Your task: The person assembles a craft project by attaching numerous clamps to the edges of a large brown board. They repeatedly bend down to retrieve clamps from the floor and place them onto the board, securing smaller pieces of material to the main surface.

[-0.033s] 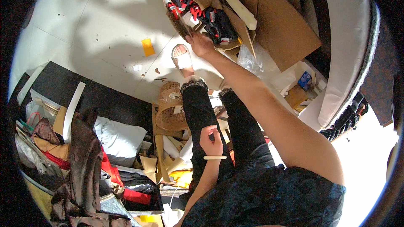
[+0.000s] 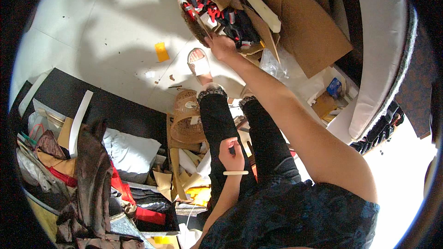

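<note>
My right hand reaches out to the near edge of a rough brown container. Its fingers are closed on a thin brown strip that slants over the contents. I cannot tell whether this strip is loose or part of the rim. Inside lie black and red items with small white pieces among them. My left hand, with a pale bangle at its wrist, rests on my black-trousered leg. Its fingers are curled in, and nothing shows in them.
Large cardboard sheets lean beside the container, with clear plastic below. A wicker basket lies by my leg. At left, a black-sided bin holds fabrics and a white pillow-like bundle. A yellow scrap lies on the pale floor.
My right hand has shifted very slightly up and to the right at the container's edge. The left hand has not moved.
</note>
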A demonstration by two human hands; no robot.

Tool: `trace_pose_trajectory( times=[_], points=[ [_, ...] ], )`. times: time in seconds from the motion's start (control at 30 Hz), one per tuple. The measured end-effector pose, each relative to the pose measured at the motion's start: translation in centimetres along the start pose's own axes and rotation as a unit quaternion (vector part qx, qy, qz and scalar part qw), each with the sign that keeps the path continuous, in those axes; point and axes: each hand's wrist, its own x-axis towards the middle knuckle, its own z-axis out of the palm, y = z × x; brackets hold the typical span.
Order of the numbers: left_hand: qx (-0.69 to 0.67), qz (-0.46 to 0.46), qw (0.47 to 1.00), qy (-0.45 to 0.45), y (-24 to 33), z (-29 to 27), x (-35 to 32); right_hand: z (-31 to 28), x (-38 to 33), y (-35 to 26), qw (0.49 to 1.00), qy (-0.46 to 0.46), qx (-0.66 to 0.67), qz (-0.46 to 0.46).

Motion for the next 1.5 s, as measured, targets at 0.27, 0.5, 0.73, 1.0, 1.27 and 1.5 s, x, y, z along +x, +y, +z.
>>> trace_pose_trajectory(
  times=[0.27, 0.5, 0.73, 1.0, 1.27, 1.5],
  points=[
    [0.006, -0.006, 1.000, -0.001, 0.1, 0.1, 0.2, -1.7, 3.4, 8.0, 0.995, -0.039, -0.005, 0.093],
    [0.014, 0.011, 1.000, -0.010, 0.2, -0.3, 0.7, 1.5, 4.3, 10.1, 0.981, 0.000, -0.108, 0.163],
    [-0.150, 0.050, 0.987, 0.006, -3.2, -0.4, 2.3, -2.1, -8.0, 7.8, 0.978, 0.170, -0.057, 0.106],
    [-0.316, -0.027, 0.909, -0.270, 18.4, -4.8, 3.4, -14.0, -41.6, -6.3, 0.774, 0.228, 0.570, -0.158],
    [-0.100, 0.209, 0.839, -0.493, 34.0, 1.7, -10.1, -20.8, -56.4, 4.1, 0.650, 0.242, 0.699, -0.178],
    [0.259, 0.641, 0.609, -0.389, 52.7, 21.2, -19.6, -16.3, -71.1, 22.1, 0.621, 0.449, 0.638, 0.076]
  ],
)
